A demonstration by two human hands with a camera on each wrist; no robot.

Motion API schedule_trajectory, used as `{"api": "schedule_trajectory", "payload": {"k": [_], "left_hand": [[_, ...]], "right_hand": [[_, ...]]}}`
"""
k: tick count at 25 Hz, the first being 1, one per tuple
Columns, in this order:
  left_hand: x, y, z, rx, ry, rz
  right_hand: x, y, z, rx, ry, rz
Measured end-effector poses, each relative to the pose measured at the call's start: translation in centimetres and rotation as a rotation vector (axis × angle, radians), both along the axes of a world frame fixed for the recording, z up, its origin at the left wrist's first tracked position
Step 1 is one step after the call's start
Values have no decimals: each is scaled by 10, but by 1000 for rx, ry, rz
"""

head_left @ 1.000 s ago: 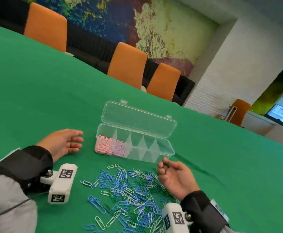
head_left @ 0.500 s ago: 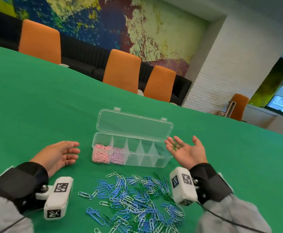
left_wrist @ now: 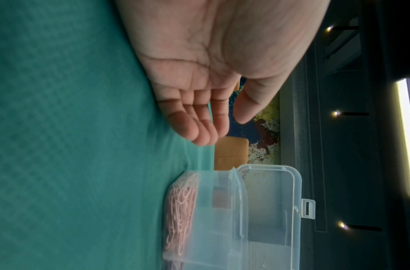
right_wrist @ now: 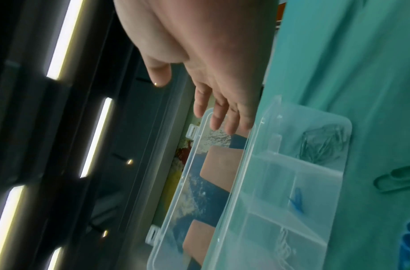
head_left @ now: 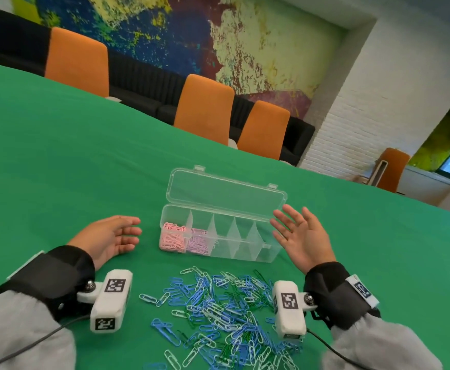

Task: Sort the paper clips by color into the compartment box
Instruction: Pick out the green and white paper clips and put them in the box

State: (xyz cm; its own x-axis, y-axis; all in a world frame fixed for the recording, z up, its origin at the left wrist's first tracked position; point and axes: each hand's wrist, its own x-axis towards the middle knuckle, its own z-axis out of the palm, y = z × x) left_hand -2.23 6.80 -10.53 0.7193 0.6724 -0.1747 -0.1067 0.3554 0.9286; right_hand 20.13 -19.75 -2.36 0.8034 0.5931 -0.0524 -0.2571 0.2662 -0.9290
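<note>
A clear compartment box (head_left: 245,253) stands on the green table with its lid open. Pink clips (head_left: 172,237) fill its leftmost compartment and lilac clips (head_left: 198,240) the second. In front of it lies a loose pile of blue, green and white clips (head_left: 218,311). My right hand (head_left: 296,233) hovers at the box's right end, fingers spread and empty. In the right wrist view green clips (right_wrist: 321,144) lie in the end compartment under that hand (right_wrist: 211,73), and a blue clip (right_wrist: 296,201) lies in the one beside it. My left hand (head_left: 117,236) rests relaxed and empty left of the box (left_wrist: 222,219).
Orange chairs (head_left: 205,110) line the far edge of the table, with a dark bench and a painted wall behind them. A single green clip (right_wrist: 395,179) lies on the cloth near the box. White wrist cameras (head_left: 110,303) sit close above the pile.
My right hand lifted from the pile with green clips, moved up to the box's right end and opened; the clips have left its palm. The left hand stayed put.
</note>
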Motion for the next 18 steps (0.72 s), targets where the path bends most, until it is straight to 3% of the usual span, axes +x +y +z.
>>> {"api": "schedule_trajectory", "payload": {"k": [3,5,8,10,14,18], "left_hand": [[-1,-2,2,6,7,0],[-2,-3,2,4,12,3],[-3,-3,1,-1,15,-2],[-4,-4,0,-5,15,-2],[-3,-4,1,-5,14,0],[-4,-4,0,-1,16,-4]], "right_hand": [[-31,6,0,-249,-288,199],[-55,15,-3,-468,-538,438],[-85,32,-15,-896,-1066,787],[-95,43,-25,-1115,-1356,851],[-100,54,-35,-1282,-1510,839],[-93,49,-33,-1287,-1441,805]]}}
